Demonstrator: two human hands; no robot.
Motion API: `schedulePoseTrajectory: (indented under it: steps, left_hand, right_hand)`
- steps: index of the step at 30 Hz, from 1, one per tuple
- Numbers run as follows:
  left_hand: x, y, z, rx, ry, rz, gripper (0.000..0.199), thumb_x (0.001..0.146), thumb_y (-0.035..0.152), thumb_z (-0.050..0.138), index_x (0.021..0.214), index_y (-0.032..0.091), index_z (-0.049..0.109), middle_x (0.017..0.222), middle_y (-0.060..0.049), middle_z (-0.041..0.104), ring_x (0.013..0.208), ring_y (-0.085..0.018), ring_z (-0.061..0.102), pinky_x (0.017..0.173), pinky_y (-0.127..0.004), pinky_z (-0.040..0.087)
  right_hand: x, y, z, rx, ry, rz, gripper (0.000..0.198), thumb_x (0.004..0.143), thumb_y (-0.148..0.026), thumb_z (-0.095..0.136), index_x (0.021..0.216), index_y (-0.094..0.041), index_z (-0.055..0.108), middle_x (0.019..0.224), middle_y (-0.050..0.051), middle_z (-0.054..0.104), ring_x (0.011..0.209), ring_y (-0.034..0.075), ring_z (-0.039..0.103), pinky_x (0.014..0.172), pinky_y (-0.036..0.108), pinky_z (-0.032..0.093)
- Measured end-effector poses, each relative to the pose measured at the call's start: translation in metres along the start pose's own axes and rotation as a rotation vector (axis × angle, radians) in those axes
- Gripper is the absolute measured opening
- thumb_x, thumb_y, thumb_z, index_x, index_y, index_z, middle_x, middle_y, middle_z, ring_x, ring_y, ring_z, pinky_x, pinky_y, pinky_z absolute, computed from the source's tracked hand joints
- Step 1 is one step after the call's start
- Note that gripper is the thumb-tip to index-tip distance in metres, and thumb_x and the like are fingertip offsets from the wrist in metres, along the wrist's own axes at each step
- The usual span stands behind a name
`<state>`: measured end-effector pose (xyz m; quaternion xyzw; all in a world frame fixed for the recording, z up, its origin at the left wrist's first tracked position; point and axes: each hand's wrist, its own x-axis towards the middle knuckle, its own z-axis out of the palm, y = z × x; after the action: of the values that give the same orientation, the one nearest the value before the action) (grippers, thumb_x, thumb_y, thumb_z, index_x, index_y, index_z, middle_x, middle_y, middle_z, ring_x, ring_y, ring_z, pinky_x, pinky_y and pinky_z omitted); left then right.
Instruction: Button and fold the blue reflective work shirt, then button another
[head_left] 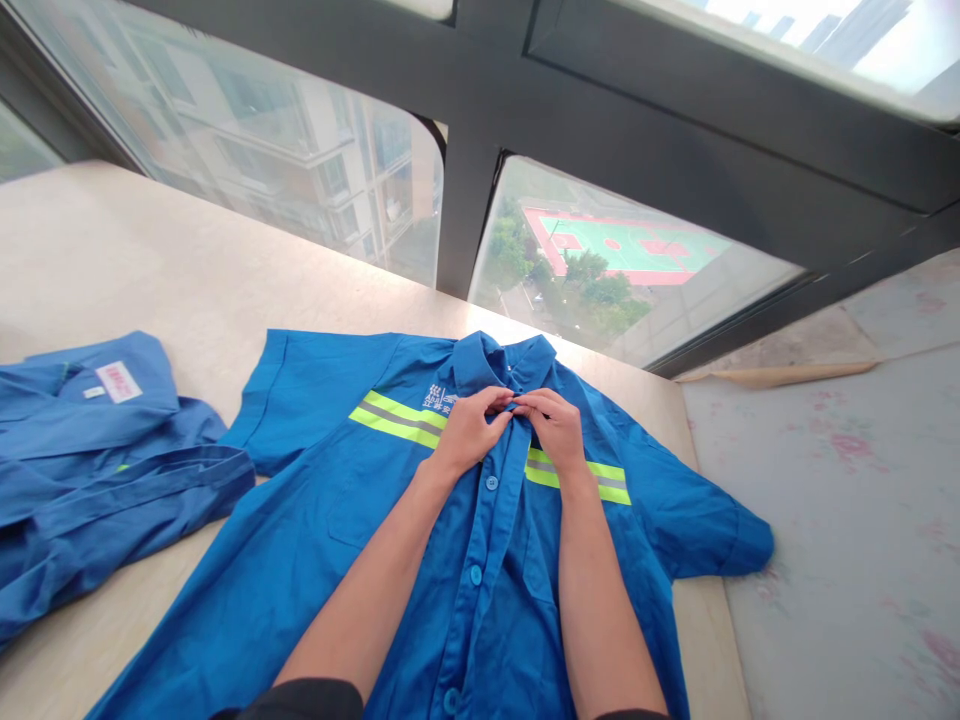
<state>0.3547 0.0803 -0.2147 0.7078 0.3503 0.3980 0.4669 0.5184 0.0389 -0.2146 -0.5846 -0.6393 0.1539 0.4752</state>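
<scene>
At seven o'clock one sees the left sleeve (311, 700), which is black, plain and rounded at its edge. At five o'clock there is the right sleeve (634, 715), also black, of which only a thin strip is visible. Both forearms (375, 580) are bare, and the left hand (471, 428) and the right hand (553, 425) are likewise bare.

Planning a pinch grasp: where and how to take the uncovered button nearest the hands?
Pinch the button by opposite edges of its rim, probably best from above, on the side away from the collar. It is round and lies face up on the placket of the blue shirt. The left hand and right hand crowd the collar side.
</scene>
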Motion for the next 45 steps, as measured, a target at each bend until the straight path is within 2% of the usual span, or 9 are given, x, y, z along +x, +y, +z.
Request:
schedulePoseTrajectory:
  steps: [9,20,23,26,30,34,38,45]
  left_hand:
    - [-0.002,-0.001,0.003,-0.003,0.026,-0.044,0.026,0.082,0.012,0.061,0.105,0.022,0.067,0.101,-0.004,0.076,0.095,-0.02,0.073,0.089,-0.033,0.058]
    - [-0.001,0.0,0.003,0.032,0.079,-0.085,0.02,0.082,0.009,0.058,0.095,0.021,0.066,0.092,-0.003,0.076,0.087,-0.018,0.074,0.082,-0.03,0.058]
    - [0.0,0.0,0.003,0.031,0.087,-0.088,0.017,0.083,0.009,0.058,0.093,0.021,0.065,0.091,-0.002,0.075,0.087,-0.017,0.073,0.081,-0.029,0.058]
    - [0.0,-0.001,0.003,0.006,0.089,-0.101,0.016,0.083,0.01,0.058,0.092,0.021,0.064,0.091,-0.002,0.075,0.088,-0.018,0.073,0.081,-0.03,0.057]
    - [0.001,-0.003,0.005,-0.076,0.114,-0.137,0.018,0.082,0.009,0.059,0.095,0.021,0.063,0.09,-0.003,0.074,0.088,-0.018,0.073,0.081,-0.029,0.057]
    - [0.002,0.0,0.005,-0.145,0.139,-0.185,0.022,0.081,0.009,0.06,0.1,0.019,0.063,0.091,-0.004,0.074,0.086,-0.017,0.072,0.078,-0.028,0.057]
    - [0.003,0.005,0.004,-0.186,0.15,-0.233,0.025,0.078,0.007,0.06,0.101,0.017,0.062,0.089,-0.004,0.073,0.081,-0.016,0.072,0.074,-0.026,0.057]
    - [0.003,0.0,0.004,-0.173,0.143,-0.18,0.023,0.08,0.007,0.059,0.1,0.018,0.065,0.092,-0.005,0.073,0.086,-0.016,0.071,0.082,-0.029,0.057]
  right_hand:
    - [0.0,0.001,-0.001,0.017,-0.02,-0.033,0.018,0.089,-0.019,0.061,0.087,-0.024,0.078,0.084,0.003,0.073,0.079,0.018,0.069,0.073,0.031,0.057]
    - [0.001,-0.004,0.004,-0.054,-0.065,-0.019,0.023,0.093,-0.017,0.052,0.086,-0.022,0.073,0.087,0.004,0.069,0.083,0.018,0.065,0.077,0.03,0.053]
    - [0.002,-0.006,0.006,-0.064,-0.037,0.003,0.017,0.092,-0.019,0.054,0.088,-0.023,0.07,0.089,0.004,0.068,0.085,0.019,0.065,0.079,0.032,0.053]
    - [0.003,-0.01,0.006,-0.072,0.026,0.026,0.005,0.089,-0.025,0.062,0.089,-0.023,0.067,0.088,0.003,0.065,0.078,0.019,0.062,0.073,0.032,0.052]
    - [0.006,-0.017,0.001,-0.065,0.05,-0.03,0.011,0.088,-0.027,0.066,0.078,-0.022,0.064,0.085,0.002,0.058,0.069,0.016,0.055,0.066,0.031,0.05]
    - [0.007,-0.019,-0.006,-0.064,-0.022,-0.043,0.009,0.086,-0.027,0.069,0.078,-0.022,0.067,0.08,0.001,0.058,0.066,0.014,0.052,0.066,0.031,0.048]
    - [0.007,-0.017,-0.011,-0.053,-0.111,-0.011,0.004,0.084,-0.026,0.071,0.085,-0.023,0.072,0.084,0.002,0.059,0.065,0.014,0.053,0.065,0.03,0.049]
    - [0.01,-0.024,-0.013,-0.074,-0.248,0.025,0.02,0.08,-0.013,0.061,0.094,-0.023,0.071,0.094,0.003,0.058,0.07,0.014,0.055,0.069,0.03,0.05]
